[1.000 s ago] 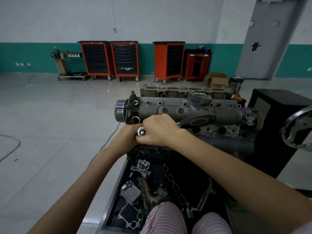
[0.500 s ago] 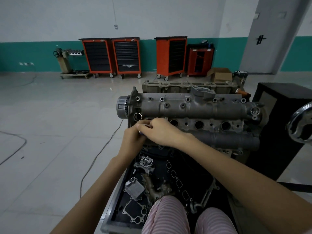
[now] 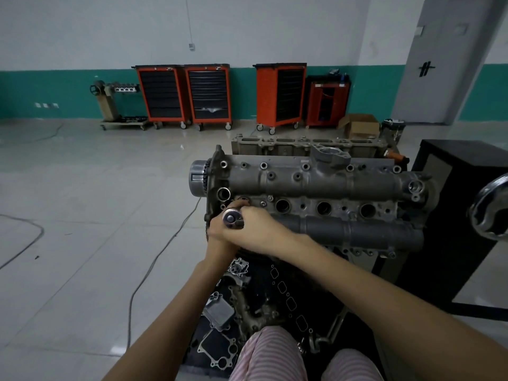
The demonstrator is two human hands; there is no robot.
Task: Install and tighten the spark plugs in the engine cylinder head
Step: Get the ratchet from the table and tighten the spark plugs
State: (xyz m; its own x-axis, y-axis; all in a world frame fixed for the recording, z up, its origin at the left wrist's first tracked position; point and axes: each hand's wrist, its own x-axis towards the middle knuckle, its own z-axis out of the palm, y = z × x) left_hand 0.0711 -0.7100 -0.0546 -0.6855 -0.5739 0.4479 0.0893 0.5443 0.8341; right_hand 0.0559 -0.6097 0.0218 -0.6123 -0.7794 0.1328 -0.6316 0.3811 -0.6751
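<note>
Both hands, right hand [image 3: 255, 229] over left hand [image 3: 220, 237], clamp the ratchet [image 3: 233, 218] at the cylinder head [image 3: 316, 182]'s nine-o'clock plug well; three wells [image 3: 324, 208] toward three o'clock look empty, so early going.

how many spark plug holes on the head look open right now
3, in a row on the cylinder head: one just right of the hands, one in the middle, one farthest right. A fourth by the ratchet head is mostly hidden.

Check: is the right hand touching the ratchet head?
Touching. The head view shows the right hand with fingers curled against the round ratchet head, no gap between them, at the leftmost plug hole of the cylinder head.
</note>
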